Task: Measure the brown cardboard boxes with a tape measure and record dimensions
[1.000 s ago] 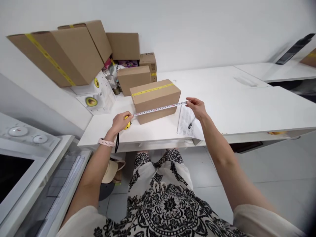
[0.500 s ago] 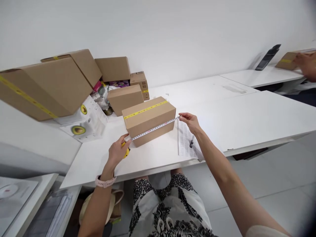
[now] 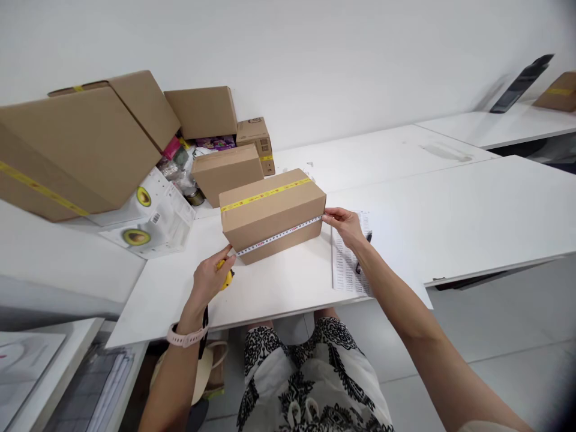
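Note:
A brown cardboard box (image 3: 270,207) sealed with yellow tape sits on the white table (image 3: 450,210). A tape measure blade (image 3: 279,234) is stretched along the box's near face. My left hand (image 3: 210,277) grips the yellow tape measure case (image 3: 228,278) at the box's left corner. My right hand (image 3: 342,224) pinches the blade's end at the box's right corner. A printed sheet (image 3: 348,264) with a pen (image 3: 362,257) on it lies just right of the box, under my right forearm.
Several more cardboard boxes (image 3: 90,141) and a white avocado-printed package (image 3: 150,219) crowd the table's back left. Another box (image 3: 558,91) and a dark laptop (image 3: 517,90) sit on a far-right table. A white appliance (image 3: 27,366) stands at lower left.
The blade has dropped from the box's top edge to lie against its near face, with both hands closing in on the corners. The camera tilted up and shifted.

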`<state>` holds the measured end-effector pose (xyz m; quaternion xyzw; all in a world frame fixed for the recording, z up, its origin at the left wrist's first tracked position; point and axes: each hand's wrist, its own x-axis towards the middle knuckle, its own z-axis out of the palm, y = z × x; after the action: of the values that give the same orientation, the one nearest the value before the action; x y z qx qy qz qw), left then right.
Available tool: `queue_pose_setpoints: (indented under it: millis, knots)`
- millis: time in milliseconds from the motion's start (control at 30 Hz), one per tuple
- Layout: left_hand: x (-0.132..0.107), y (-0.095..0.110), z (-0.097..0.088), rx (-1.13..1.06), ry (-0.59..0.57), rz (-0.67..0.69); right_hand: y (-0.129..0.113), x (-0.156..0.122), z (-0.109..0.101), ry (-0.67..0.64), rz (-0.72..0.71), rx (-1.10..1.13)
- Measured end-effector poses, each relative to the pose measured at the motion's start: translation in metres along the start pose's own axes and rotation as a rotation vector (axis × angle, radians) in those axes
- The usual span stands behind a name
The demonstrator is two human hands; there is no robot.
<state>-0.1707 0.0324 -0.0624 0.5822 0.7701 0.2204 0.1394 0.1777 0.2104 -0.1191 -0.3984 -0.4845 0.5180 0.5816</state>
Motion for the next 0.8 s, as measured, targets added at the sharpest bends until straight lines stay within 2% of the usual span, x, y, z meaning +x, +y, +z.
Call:
queue_pose_setpoints:
  millis: [133,200,267,333,433,533,633,800]
  knots:
    - [0.009,-0.002,0.009,-0.097,0.104,0.132,0.0,-0.001,0.009,0.041,-0.016,-0.038]
    - [0.011,0.0,0.01,-0.146,0.103,0.101,-0.004,-0.003,0.013,0.06,-0.03,-0.048]
    - [0.013,0.004,0.002,-0.2,0.059,0.042,-0.017,-0.007,0.015,0.064,-0.048,-0.055]
    - [0.017,0.01,-0.015,-0.27,-0.016,0.012,-0.04,-0.011,0.017,0.063,-0.08,-0.075]
    - [0.028,0.025,-0.054,-0.336,-0.157,0.023,-0.087,-0.013,0.018,0.037,-0.12,-0.159]
    - [0.048,0.044,-0.09,-0.307,-0.352,0.047,-0.124,-0.006,0.019,-0.012,-0.097,-0.232]
    - [0.067,0.056,-0.103,-0.271,-0.536,0.068,-0.129,0.003,0.02,-0.011,0.021,-0.285]
    - [0.08,0.054,-0.091,-0.297,-0.723,0.101,-0.103,0.008,0.017,0.022,0.271,-0.317]
